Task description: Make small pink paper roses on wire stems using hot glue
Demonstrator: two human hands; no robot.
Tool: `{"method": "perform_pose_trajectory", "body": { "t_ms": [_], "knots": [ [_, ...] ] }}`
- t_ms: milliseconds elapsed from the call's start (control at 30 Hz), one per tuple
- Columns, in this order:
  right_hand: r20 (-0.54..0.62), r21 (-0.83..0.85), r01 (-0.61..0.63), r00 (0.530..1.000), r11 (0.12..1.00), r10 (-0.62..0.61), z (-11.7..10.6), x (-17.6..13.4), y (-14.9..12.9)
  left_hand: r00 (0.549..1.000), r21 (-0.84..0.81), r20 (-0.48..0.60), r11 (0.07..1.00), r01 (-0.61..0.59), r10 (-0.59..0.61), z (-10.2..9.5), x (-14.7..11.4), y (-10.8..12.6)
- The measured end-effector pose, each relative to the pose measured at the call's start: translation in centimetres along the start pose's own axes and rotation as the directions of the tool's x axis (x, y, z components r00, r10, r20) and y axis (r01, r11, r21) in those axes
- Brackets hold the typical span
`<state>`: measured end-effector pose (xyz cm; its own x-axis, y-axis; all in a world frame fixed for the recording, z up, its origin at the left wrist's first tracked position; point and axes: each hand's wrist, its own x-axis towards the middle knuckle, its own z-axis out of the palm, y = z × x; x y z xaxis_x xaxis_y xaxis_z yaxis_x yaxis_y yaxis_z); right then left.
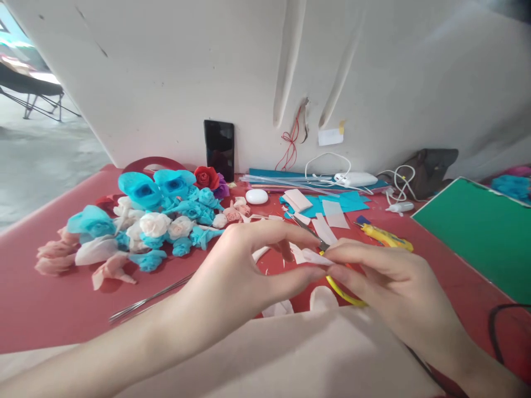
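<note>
A small pale pink crepe-paper petal [316, 257] is held up between my two hands. My right hand [385, 276] pinches its right end between thumb and forefinger. My left hand [249, 265] curves round from the other side, its thumb and forefinger at the petal and nearly meeting the right fingertips. Behind my right hand lies a pair of scissors with yellow handles [345, 294], partly hidden, the blades pointing away. Rounded pale paper pieces [323, 298] and scraps lie on the red table [37, 298] beneath my hands.
Blue, white and pink paper flowers [153, 224] are heaped at the left, near thin metal wires [149, 298]. A phone [219, 149] leans on the wall. Further right are blue paper sheets [348, 203], a yellow cutter [385, 237], a white power bank [355, 179] and a green board [477, 237].
</note>
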<state>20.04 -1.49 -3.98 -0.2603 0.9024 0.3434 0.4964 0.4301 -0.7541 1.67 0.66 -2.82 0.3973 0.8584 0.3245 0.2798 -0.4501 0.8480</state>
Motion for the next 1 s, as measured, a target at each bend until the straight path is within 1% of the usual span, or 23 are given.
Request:
{"method": "perform_pose_trajectory", "body": {
  "t_ms": [67, 133, 267, 333, 433, 500, 600, 767, 900, 1000],
  "knots": [
    [-0.018, 0.048, 0.016, 1.000, 0.999, -0.015, 0.05, -0.19, 0.03, 1.000, -0.040, -0.001, 0.999, -0.023, 0.023, 0.02, -0.10, 0.21],
    [-0.027, 0.091, 0.050, 0.999, 0.995, -0.047, 0.14, -0.39, -0.01, 0.998, -0.060, -0.026, 0.997, -0.055, 0.054, 0.08, -0.23, 0.40],
    [-0.015, 0.157, 0.085, 0.996, 0.984, -0.084, 0.42, -0.55, -0.13, 0.989, -0.021, -0.081, 0.992, -0.126, 0.124, 0.27, -0.36, 0.60],
    [0.000, 0.164, 0.145, 0.989, 0.976, -0.147, 0.58, -0.43, -0.10, 0.973, -0.002, -0.106, 0.978, -0.207, 0.206, 0.35, -0.35, 0.55],
    [-0.020, 0.104, 0.257, 0.966, 0.961, -0.257, 0.76, -0.23, 0.09, 0.929, 0.018, -0.130, 0.938, -0.347, 0.346, 0.40, -0.38, 0.38],
    [-0.029, 0.049, 0.298, 0.955, 0.953, -0.297, 0.78, -0.24, 0.24, 0.910, 0.037, -0.129, 0.919, -0.392, 0.394, 0.38, -0.48, 0.29],
    [-0.017, -0.011, 0.359, 0.933, 0.933, -0.359, 0.68, -0.43, 0.44, 0.891, 0.081, -0.117, 0.898, -0.432, 0.439, 0.32, -0.68, 0.23],
    [0.042, -0.065, 0.382, 0.924, 0.922, -0.380, 0.51, -0.57, 0.62, 0.864, 0.176, -0.097, 0.863, -0.474, 0.494, 0.30, -0.72, 0.31],
    [0.030, -0.120, 0.453, 0.891, 0.883, -0.453, 0.54, -0.37, 0.71, 0.858, 0.194, -0.094, 0.854, -0.482, 0.506, 0.32, -0.56, 0.30],
    [0.041, -0.145, 0.454, 0.890, 0.879, -0.453, 0.60, -0.40, 0.79, 0.858, 0.219, -0.094, 0.851, -0.477, 0.505, 0.30, -0.53, 0.11]
  ]
}}
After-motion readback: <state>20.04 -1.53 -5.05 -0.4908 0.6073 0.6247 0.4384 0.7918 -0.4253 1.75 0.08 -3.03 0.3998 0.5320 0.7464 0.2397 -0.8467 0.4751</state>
